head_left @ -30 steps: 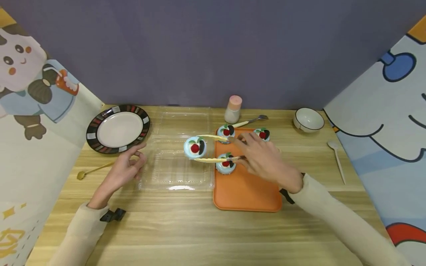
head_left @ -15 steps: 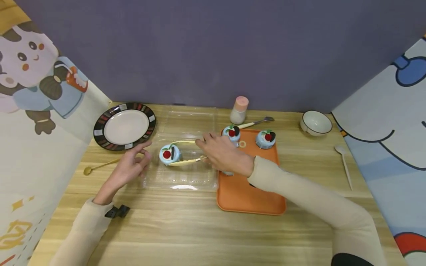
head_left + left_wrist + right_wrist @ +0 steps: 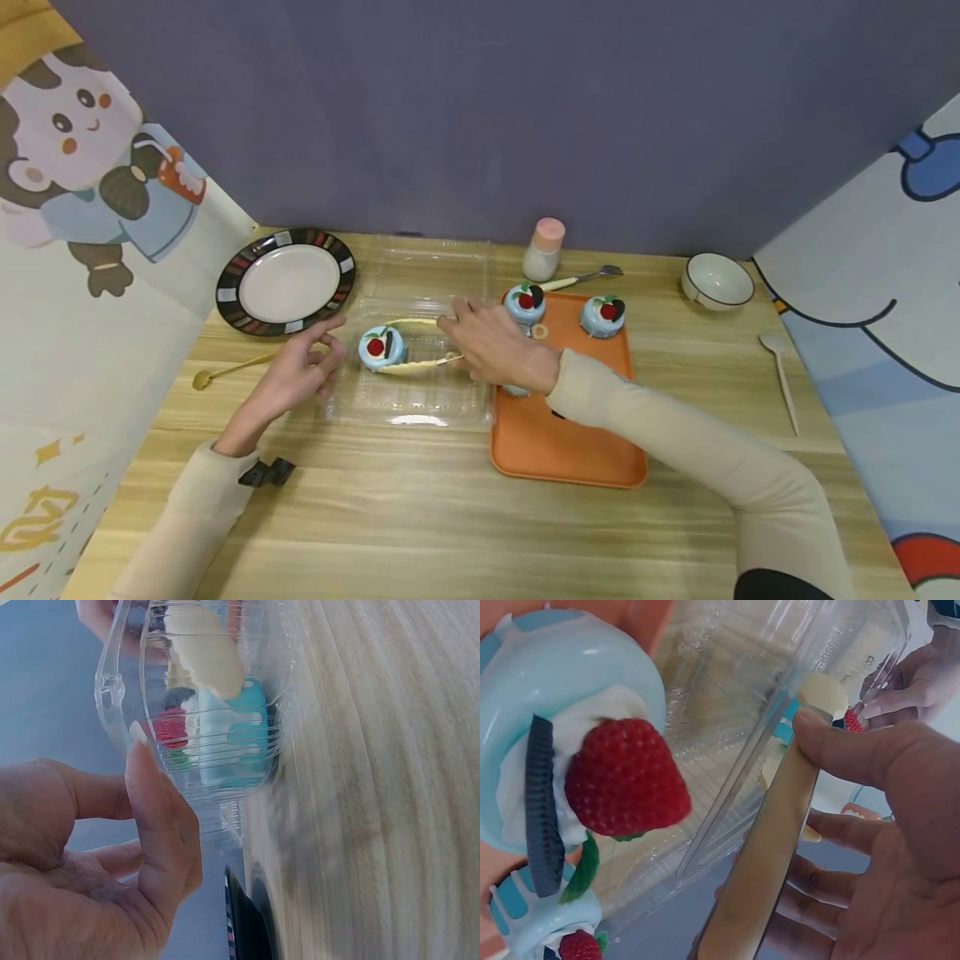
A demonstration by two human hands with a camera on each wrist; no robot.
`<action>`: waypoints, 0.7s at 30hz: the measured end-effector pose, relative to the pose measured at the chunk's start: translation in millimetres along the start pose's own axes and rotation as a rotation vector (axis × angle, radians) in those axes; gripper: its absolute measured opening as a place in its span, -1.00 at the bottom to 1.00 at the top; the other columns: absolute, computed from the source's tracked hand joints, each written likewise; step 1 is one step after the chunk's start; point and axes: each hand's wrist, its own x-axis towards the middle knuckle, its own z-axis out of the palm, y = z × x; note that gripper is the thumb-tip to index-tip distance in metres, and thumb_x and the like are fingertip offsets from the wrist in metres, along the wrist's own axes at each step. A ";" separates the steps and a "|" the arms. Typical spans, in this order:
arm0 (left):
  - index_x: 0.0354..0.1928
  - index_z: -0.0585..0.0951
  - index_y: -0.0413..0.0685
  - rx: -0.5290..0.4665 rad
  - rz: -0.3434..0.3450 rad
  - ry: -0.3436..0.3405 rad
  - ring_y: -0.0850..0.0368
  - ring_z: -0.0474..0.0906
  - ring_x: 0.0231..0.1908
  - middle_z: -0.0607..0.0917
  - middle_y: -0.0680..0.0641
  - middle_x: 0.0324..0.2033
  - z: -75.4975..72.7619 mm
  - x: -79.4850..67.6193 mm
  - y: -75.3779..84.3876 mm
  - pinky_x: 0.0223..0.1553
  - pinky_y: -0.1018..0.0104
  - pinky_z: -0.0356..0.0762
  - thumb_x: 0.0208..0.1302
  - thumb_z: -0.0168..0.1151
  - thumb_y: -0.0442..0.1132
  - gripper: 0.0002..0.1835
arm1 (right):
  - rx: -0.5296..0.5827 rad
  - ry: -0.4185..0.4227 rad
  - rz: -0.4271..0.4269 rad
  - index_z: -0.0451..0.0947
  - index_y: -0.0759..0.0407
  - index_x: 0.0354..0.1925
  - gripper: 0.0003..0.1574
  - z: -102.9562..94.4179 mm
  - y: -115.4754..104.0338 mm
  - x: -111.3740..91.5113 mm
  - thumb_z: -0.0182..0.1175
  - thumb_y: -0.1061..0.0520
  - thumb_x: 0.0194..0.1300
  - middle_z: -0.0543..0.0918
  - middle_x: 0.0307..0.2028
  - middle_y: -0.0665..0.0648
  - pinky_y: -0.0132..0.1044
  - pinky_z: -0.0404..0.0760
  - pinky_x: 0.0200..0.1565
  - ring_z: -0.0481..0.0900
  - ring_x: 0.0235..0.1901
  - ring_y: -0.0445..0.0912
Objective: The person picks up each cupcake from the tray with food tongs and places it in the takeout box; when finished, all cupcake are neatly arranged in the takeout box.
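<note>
My right hand [image 3: 491, 346] holds a pair of tongs [image 3: 761, 844] with a metal-edged, tan handle. Their cream-coloured tips lie on either side of a small blue cake [image 3: 382, 347] topped with a raspberry, a dark cookie and green leaves. That cake sits low inside a clear plastic box [image 3: 420, 400], near its left wall. My left hand [image 3: 296, 371] is at the box's left side, fingers loosely bent. In the left wrist view one fingertip [image 3: 139, 739] is at the box's rim; whether it presses there I cannot tell.
An orange tray [image 3: 570, 442] bears more blue cakes [image 3: 602, 317], one mostly hidden under my right wrist. Around them are a dark-rimmed plate [image 3: 288, 283], a gold spoon [image 3: 225, 371], a pink-capped shaker [image 3: 543, 250], a fork [image 3: 581, 277], a bowl [image 3: 717, 282] and a pale spoon [image 3: 782, 379].
My right hand has carried the cake in the tongs leftward from the tray side into the left part of the box. In the last half second it has hardly moved. My left hand stays beside the box.
</note>
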 end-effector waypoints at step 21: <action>0.50 0.15 -0.10 -0.041 -0.011 -0.002 0.20 0.48 -0.64 0.45 -0.30 -0.06 -0.3 0.1 -0.6 -0.67 0.17 0.61 0.49 0.01 -0.30 -0.40 | 0.091 0.067 0.073 0.35 -0.01 0.23 -0.25 -15.6 11.4 -26.4 0.38 -0.20 0.19 0.48 -0.03 0.13 -0.38 0.34 -0.74 0.51 -0.15 -0.02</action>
